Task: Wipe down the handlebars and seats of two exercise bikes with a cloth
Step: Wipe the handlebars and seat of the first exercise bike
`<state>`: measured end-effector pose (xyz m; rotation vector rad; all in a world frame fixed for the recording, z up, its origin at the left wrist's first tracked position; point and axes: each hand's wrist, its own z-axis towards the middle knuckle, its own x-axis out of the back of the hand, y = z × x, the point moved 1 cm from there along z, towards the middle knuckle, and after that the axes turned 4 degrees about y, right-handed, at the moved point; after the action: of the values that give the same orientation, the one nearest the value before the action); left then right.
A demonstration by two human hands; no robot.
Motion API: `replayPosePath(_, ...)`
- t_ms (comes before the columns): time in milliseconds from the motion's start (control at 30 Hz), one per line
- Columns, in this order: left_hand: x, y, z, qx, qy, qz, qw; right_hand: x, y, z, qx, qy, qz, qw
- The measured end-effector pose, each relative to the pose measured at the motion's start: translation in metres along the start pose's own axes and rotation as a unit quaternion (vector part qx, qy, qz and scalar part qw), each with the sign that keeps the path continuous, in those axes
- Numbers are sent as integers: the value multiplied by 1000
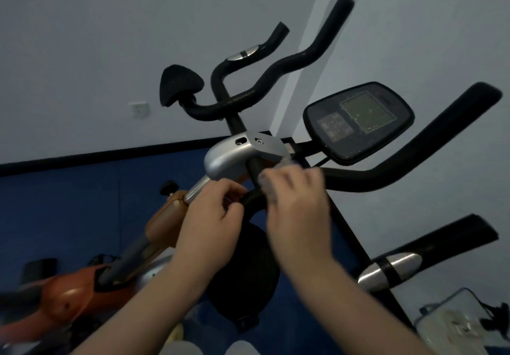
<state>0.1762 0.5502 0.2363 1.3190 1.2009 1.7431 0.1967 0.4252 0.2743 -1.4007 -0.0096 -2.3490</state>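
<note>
**Head view: cloth work at the bar's centre, close under the console**

Head camera looks down on two bare forearms reaching up to the nearer exercise bike. Left hand (212, 211) has its fingers (234, 189) curled round the black bar just below the silver stem cover (229, 156), apparently steadying it. Right hand (298, 203) is blurred; its fingers seem to be bunched over a pale cloth (266, 183) pressed against the handlebar (414, 158) at its middle, though the blur hides exactly how they lie.

Below the hands hangs a dark rounded shape, probably the seat (245, 272); I judge it not yet wiped.

Just beyond the cloth sits the console (358, 123), its speckled screen facing the camera, with a thin cable running beside the clamp. That is the main risk: a fast sweep along the bar could drag the cloth into the cable or knock the console, and a damp cloth there could wet the buttons. A loose bunched grip could also let the cloth slip off the bar and drop to the floor.

Further back stands the second bike's handlebar (276, 70) and its seat (179, 84), against the grey wall. Both look untouched, so hurrying here may leave the far horns of the nearer bar skipped.
</note>
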Motion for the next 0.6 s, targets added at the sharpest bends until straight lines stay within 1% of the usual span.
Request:
replayPosePath(67, 2, -1, -1, 2, 2, -16, 1000, -1, -3, -1, 5, -38, 102, 994)
replayPosePath(100, 2, -2, -1, 1, 4, -19, 1000, 4, 2, 5, -11, -75, 158, 985)
replayPosePath(167, 1, -4, -2, 4, 7, -20, 1000, 18, 20, 22, -57, -154, 261, 951)
replayPosePath(200, 0, -5, -2, 5, 5, -17, 1000, 26, 29, 30, -68, -158, 277, 945)
replayPosePath(233, 0, -5, -2, 2, 4, -11, 1000, 34, 36, 39, -67, -131, 270, 952)
replayPosePath(300, -1, -6, -2, -8, 3, -2, 1000, 42, 43, 54, -23, -50, 209, 976)
replayPosePath(333, -1, -6, -2, -13, 4, -1, 1000, 41, 42, 60, 9, -55, 175, 983)
replayPosePath(367, -1, -6, -2, -16, 5, -2, 1000, 36, 39, 63, 47, -94, 136, 985)
replayPosePath(400, -1, -7, -2, -20, 5, -2, 1000, 29, 36, 65, 81, -154, 95, 980)
replayPosePath(433, -1, -7, -1, -25, 4, -2, 1000, 22, 33, 65, 97, -212, 63, 970)
replayPosePath(467, -1, -6, -1, -30, 3, -1, 1000, 18, 32, 67, 92, -255, 53, 961)
replayPosePath(500, -1, -6, 0, -34, 4, -1, 999, 15, 30, 70, 81, -282, 60, 954)
replayPosePath(600, 0, -7, 0, -44, 7, 6, 999, 9, 26, 83, 61, -312, 77, 945)
